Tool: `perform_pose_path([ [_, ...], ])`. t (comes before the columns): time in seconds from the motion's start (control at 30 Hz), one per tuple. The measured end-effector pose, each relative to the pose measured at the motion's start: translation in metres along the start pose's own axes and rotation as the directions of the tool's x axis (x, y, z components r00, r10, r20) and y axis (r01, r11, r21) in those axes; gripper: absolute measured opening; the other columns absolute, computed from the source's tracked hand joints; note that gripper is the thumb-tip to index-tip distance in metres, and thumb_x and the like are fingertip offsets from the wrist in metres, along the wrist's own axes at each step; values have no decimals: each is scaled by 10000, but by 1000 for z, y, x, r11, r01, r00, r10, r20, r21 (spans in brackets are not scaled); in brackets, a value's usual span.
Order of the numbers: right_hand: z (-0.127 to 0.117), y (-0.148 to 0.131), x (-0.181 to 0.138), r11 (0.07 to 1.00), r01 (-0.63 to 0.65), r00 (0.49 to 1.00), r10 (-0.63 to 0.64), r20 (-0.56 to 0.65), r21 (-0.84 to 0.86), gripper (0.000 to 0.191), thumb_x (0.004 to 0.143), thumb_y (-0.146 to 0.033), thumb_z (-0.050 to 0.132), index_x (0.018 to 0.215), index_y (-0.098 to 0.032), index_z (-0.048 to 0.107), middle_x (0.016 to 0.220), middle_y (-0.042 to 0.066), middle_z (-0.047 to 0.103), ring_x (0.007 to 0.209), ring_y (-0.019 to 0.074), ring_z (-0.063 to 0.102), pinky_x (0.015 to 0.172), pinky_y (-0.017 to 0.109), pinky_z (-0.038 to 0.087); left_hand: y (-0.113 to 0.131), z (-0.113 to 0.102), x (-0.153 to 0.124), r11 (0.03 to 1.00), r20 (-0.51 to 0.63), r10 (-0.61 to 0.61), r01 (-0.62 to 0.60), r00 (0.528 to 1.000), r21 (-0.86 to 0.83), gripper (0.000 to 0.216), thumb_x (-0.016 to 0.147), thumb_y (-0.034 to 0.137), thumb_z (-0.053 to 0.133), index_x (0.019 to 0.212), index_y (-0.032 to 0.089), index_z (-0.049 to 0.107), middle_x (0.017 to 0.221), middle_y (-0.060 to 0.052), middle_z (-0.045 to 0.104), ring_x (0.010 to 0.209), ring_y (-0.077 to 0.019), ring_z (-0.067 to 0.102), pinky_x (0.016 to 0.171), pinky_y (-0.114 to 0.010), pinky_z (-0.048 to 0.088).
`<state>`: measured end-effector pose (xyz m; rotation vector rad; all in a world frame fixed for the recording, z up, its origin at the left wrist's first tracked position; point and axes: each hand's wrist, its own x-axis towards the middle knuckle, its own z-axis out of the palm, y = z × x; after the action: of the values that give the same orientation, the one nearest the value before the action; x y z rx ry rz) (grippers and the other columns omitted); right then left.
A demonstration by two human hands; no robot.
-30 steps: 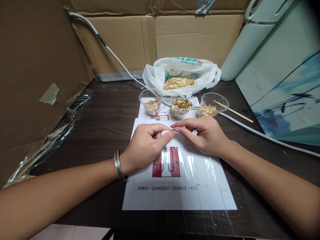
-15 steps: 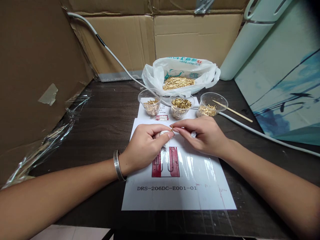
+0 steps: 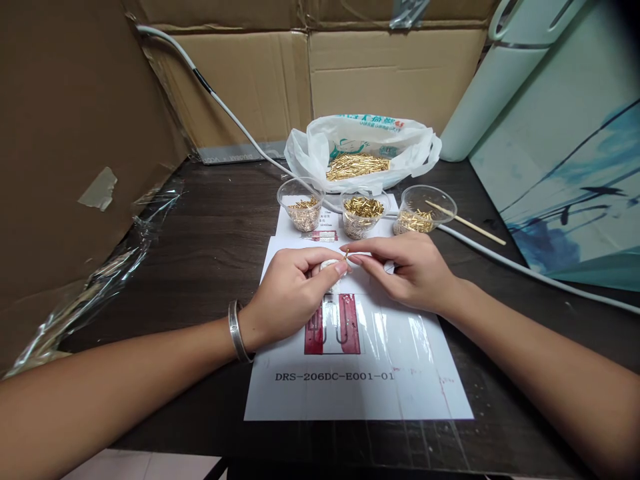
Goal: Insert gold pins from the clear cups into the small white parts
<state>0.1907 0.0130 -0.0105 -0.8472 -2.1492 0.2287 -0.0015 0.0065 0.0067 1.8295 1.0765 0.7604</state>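
My left hand [image 3: 293, 283] is closed, with its thumb and index finger pinched on the lower part of a tiny gold metal pin [image 3: 347, 254]. The pin stands nearly upright. From the right, my right hand [image 3: 415, 270] meets it, with index finger and thumb closed about the pin's upper end. Both hands are just above the printed sheet [image 3: 350, 400], which has a red and white picture and the text DRS-206DC-E001-01. Partly hidden under the fingers is something white [image 3: 331, 268] that I cannot make out.
Behind my hands stand a left clear cup [image 3: 303, 215], a middle cup [image 3: 363, 217] and a right cup [image 3: 417, 220], all with small gold pieces. A white plastic bag [image 3: 425, 153] of longer gold pins lies behind them. A wooden stick [image 3: 480, 230] and white cable [image 3: 530, 268] are at right.
The gold pin shows more clearly and more upright between my fingertips. My right fingertips have shifted very slightly; otherwise both hands keep their places.
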Motion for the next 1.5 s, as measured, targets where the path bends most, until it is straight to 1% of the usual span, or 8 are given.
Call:
perform_pose_path([
  [0.1, 0, 0, -1, 1000, -21, 1000, 21, 6, 8, 190, 834, -188, 571, 983, -152, 684, 772, 3, 724, 549, 59, 598, 532, 184, 426, 0, -1, -1, 1000, -2, -13, 13, 1000, 12, 243, 852, 275, 547, 982, 150, 710, 804, -35, 684, 766, -150, 586, 694, -247, 443],
  [0.3, -2, 0, 1, 1000, -28, 999, 28, 32, -4, 185, 854, -208, 551, 965, -175, 695, 713, 3, 719, 526, 76, 587, 518, 204, 424, 1, -2, -2, 1000, 2, -30, 30, 1000, -3, 239, 848, 276, 548, 952, 138, 712, 658, -21, 628, 742, -158, 581, 677, -250, 443],
  [0.43, -4, 0, 2, 1000, -26, 999, 26, 36, 14, 176, 850, -199, 555, 937, -169, 705, 689, 5, 715, 521, 75, 586, 503, 201, 412, 1, -2, -2, 999, 2, -42, 42, 999, 0, 238, 847, 269, 548, 946, 130, 714, 728, -35, 661, 697, -138, 562, 641, -243, 429],
  [0.57, -6, -2, 3, 998, -41, 998, 39, 48, 39, 156, 835, -172, 574, 907, -143, 710, 706, 10, 717, 516, 62, 577, 509, 192, 404, 1, -1, -1, 999, 10, -46, 46, 999, 2, 238, 844, 271, 548, 942, 132, 714, 820, -49, 691, 722, -140, 571, 660, -245, 434],
  [0.8, -5, -5, 4, 987, -143, 986, 135, 98, 74, 143, 844, -200, 563, 869, -169, 701, 714, -5, 711, 530, 67, 572, 516, 190, 403, 1, 0, -1, 999, 0, -32, 32, 999, 34, 217, 842, 263, 549, 895, 133, 715, 857, -48, 702, 734, -140, 578, 663, -241, 433],
  [1.0, -5, -6, 5, 972, -193, 978, 180, 104, 131, 135, 839, -196, 567, 850, -158, 697, 724, -5, 707, 567, 66, 585, 538, 182, 410, 0, -1, -3, 998, 7, -29, 29, 1000, 57, 235, 848, 284, 543, 915, 141, 717, 802, -36, 694, 691, -130, 568, 615, -230, 420],
  [1.3, -3, -10, 6, 963, -239, 968, 227, 106, 124, 135, 830, -202, 573, 836, -155, 699, 701, -7, 689, 557, 62, 557, 552, 183, 395, 0, 0, 0, 996, -7, -24, 24, 1000, 84, 233, 844, 278, 547, 932, 152, 722, 615, -14, 611, 764, -169, 597, 665, -248, 444],
  [1.5, 2, -17, 7, 944, -315, 949, 310, 63, 101, 111, 800, -196, 583, 800, -154, 686, 645, -17, 649, 487, 56, 471, 511, 194, 364, 0, 0, 0, 992, -21, -23, 26, 1000, 120, 243, 845, 292, 543, 940, 156, 720, 653, -20, 640, 747, -165, 597, 648, -245, 441],
])
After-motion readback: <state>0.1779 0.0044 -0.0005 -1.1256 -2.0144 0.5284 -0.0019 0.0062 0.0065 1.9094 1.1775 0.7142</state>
